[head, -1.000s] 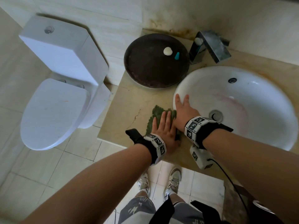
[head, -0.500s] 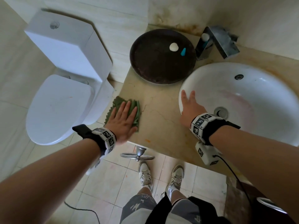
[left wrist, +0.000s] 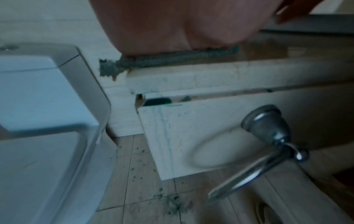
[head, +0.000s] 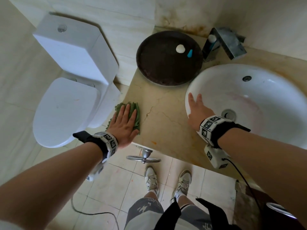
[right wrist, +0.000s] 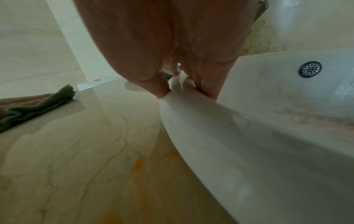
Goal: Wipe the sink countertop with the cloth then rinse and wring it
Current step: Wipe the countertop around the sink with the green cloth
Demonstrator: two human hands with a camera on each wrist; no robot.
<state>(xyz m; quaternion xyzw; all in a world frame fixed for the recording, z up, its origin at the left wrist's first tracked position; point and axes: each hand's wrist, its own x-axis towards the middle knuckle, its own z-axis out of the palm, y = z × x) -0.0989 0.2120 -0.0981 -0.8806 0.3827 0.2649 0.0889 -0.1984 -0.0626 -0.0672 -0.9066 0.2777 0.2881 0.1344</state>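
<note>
On the marble counter (head: 166, 123), our flat left hand (head: 123, 125) presses the green cloth (head: 135, 113) to wipe; our open right hand (head: 198, 110) braces on the sink rim (head: 188, 90).

White toilet (head: 66, 103) left, lid shut. Dark round tray (head: 159, 68) at back holds white soap (head: 180, 48) and small blue piece (head: 190, 53). Chrome towel ring (head: 143, 158) below. Tiled floor (head: 103, 188).

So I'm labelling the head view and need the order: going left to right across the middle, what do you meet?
White toilet → crumpled green cloth under the flat left hand → bare beige marble countertop → right hand resting on the rim → white oval sink basin.
</note>
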